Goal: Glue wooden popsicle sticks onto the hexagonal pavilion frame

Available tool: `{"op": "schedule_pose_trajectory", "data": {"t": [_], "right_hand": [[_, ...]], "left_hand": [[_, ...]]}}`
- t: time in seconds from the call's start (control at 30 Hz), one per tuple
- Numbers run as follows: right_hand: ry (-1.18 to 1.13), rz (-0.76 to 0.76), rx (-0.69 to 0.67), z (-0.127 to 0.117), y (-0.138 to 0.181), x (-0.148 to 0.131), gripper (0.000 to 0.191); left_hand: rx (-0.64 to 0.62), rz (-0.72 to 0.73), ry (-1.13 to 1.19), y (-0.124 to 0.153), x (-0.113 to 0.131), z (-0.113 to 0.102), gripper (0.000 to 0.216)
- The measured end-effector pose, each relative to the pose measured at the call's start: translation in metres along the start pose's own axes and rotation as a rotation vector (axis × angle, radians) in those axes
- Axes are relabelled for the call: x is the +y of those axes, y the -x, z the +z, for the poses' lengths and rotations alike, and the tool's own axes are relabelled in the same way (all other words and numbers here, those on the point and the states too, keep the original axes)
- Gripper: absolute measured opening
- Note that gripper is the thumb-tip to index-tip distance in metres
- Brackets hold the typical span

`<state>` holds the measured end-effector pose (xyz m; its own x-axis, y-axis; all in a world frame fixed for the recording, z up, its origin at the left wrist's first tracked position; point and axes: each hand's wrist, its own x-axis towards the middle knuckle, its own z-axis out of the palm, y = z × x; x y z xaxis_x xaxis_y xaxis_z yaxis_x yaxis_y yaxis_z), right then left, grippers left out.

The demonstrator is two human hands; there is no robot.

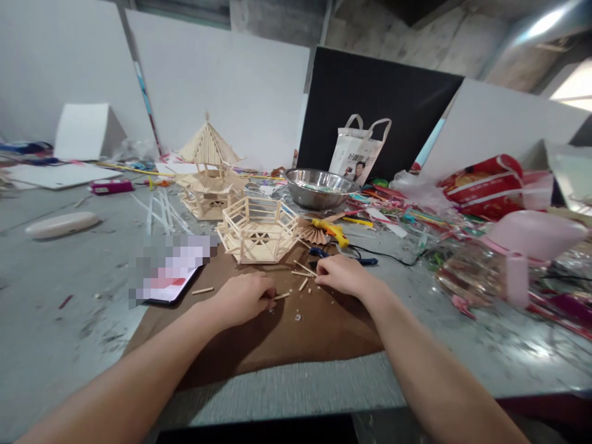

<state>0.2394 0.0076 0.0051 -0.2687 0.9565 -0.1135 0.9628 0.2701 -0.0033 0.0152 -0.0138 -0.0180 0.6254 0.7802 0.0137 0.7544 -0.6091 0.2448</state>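
My left hand rests low over a brown mat, its fingers curled in and a short wooden stick poking out from the fingertips. On the right, the fingers of my right hand are pinched at the end of a thin wooden stick. Several short cut sticks lie loose between the hands. Just beyond them stands an open six-sided frame of wooden sticks. Blue-handled pliers lie partly behind my right hand.
A stick pagoda with a pointed roof stands behind the frame. Around are a phone, a yellow glue gun, a steel bowl, a paper fan, a white tote bag and a pink-lidded container.
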Motion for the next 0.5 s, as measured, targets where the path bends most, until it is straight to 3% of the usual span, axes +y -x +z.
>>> {"op": "schedule_pose_trajectory", "data": {"t": [0.33,0.5], "right_hand": [[0.013,-0.031,0.002,0.0068,-0.0021,0.0024,0.015],[-0.168,-0.108,0.122,0.0071,-0.0035,0.0026,0.013]], "left_hand": [[0.007,-0.030,-0.051,0.0015,-0.0048,0.0029,0.014],[0.066,-0.106,-0.034,0.0002,-0.0066,0.0026,0.019]]}}
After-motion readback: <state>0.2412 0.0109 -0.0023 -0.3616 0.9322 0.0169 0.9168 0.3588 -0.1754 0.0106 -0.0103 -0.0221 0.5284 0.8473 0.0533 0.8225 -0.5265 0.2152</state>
